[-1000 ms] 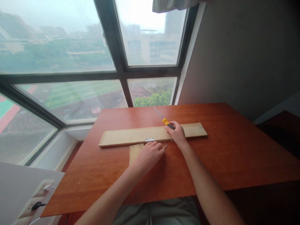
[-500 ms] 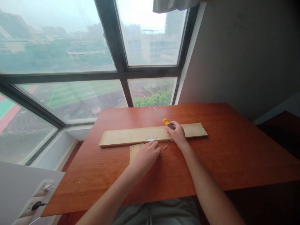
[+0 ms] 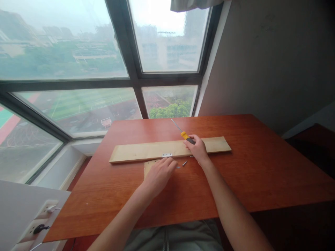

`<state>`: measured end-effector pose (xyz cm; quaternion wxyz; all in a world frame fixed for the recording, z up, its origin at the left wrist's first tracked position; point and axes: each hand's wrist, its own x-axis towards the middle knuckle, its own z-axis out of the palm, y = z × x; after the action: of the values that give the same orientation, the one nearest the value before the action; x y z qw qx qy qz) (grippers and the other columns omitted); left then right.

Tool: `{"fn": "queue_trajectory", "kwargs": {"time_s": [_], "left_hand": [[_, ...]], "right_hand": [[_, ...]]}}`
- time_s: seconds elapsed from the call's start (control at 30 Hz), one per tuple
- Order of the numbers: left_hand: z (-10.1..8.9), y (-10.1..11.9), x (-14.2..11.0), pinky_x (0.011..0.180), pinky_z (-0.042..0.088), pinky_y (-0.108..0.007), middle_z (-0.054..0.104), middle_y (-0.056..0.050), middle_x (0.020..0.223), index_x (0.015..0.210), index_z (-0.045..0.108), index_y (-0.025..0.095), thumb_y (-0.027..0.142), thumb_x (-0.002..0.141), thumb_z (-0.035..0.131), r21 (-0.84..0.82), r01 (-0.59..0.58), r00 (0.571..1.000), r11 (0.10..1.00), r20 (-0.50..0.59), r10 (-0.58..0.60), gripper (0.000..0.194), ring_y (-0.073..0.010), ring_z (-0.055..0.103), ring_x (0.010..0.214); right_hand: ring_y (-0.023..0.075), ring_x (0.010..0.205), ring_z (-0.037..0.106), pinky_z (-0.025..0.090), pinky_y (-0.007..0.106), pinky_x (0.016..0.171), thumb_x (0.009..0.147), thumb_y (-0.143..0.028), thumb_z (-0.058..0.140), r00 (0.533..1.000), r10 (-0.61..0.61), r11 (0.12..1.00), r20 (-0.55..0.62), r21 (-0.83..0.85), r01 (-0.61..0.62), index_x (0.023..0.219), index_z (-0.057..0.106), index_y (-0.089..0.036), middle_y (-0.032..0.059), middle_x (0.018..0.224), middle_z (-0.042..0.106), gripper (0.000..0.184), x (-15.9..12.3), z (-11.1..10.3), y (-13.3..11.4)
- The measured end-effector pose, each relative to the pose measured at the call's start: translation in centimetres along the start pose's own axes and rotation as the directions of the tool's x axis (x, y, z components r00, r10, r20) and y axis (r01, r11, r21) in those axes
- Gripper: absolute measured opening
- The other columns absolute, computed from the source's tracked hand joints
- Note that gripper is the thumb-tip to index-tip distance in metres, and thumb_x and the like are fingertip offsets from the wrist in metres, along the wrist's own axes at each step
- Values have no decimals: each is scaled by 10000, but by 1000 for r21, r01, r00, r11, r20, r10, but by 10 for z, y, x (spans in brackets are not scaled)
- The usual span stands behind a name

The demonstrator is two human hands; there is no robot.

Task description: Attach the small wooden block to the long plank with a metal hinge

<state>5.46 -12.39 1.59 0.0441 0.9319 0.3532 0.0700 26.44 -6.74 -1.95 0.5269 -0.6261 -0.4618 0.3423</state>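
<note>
At the near edge of the reddish-brown table (image 3: 104,205), grey-green trousers (image 3: 180,237) are seen between the two forearms. Low on the left, a black plug (image 3: 39,228) is fitted in a wall socket. A small wooden piece (image 3: 147,168) is partly covered by the left hand (image 3: 161,171), whose fingers are bent downward; whether anything is pinched beneath them cannot be told. Just beside those fingertips, loose metal bits (image 3: 178,167) and a short metal pin (image 3: 184,163) are laid on the tabletop. Farther in, a long pale board (image 3: 138,151) is laid crosswise, with a metal plate (image 3: 166,155) set at its near edge. Over the board a screwdriver (image 3: 184,135) is held in the right hand (image 3: 198,150) — its handle closed in by the fingers, its shaft pointed up toward the window (image 3: 170,38). Beyond the glass, a green tree (image 3: 171,110) and a sports field (image 3: 75,103) are seen.
</note>
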Motion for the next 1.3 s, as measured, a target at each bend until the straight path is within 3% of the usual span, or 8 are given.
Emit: {"fn": "queue_trajectory", "kwargs": {"time_s": [0.2,0.37,0.53,0.83,1.3], "left_hand": [[-10,-28,1,717,475,-234,617,-48,955,965,606,197,183,961,439,-404,59,959,913,-231,-165,167,-130,603,784],[-22,-54,7,682,491,-228,640,-43,875,869,675,188,189,892,556,-501,85,903,861,-327,-279,121,-123,606,724],[-30,-64,10,664,487,-234,664,-44,831,858,698,184,190,864,579,-477,129,910,869,-292,-295,120,-130,612,690],[-38,-56,22,622,441,-223,699,-53,815,855,714,170,157,851,567,-359,173,951,917,-180,-250,147,-140,620,681],[-31,-53,28,617,409,-221,692,-51,851,842,710,172,119,855,545,-295,155,973,943,-120,-198,174,-134,616,683]], "right_hand": [[197,659,671,519,314,629,697,-386,678,1000,2,1000,-1,-3,-2,968,631,-203,22,814,701,331,1,0,2],[199,663,670,519,314,623,693,-392,683,1000,8,1000,-2,1,-8,958,629,-205,23,815,701,329,2,0,3],[199,661,671,521,315,626,689,-396,691,1000,10,1000,1,5,-10,951,627,-203,21,815,694,331,0,-1,0],[196,651,669,526,317,624,690,-406,695,1000,13,1000,3,5,-13,954,623,-201,27,831,698,341,-1,-2,-1],[192,666,670,519,311,642,706,-398,675,1000,1,1000,7,-17,-1,953,623,-203,11,810,690,319,-1,-1,-1]]}}
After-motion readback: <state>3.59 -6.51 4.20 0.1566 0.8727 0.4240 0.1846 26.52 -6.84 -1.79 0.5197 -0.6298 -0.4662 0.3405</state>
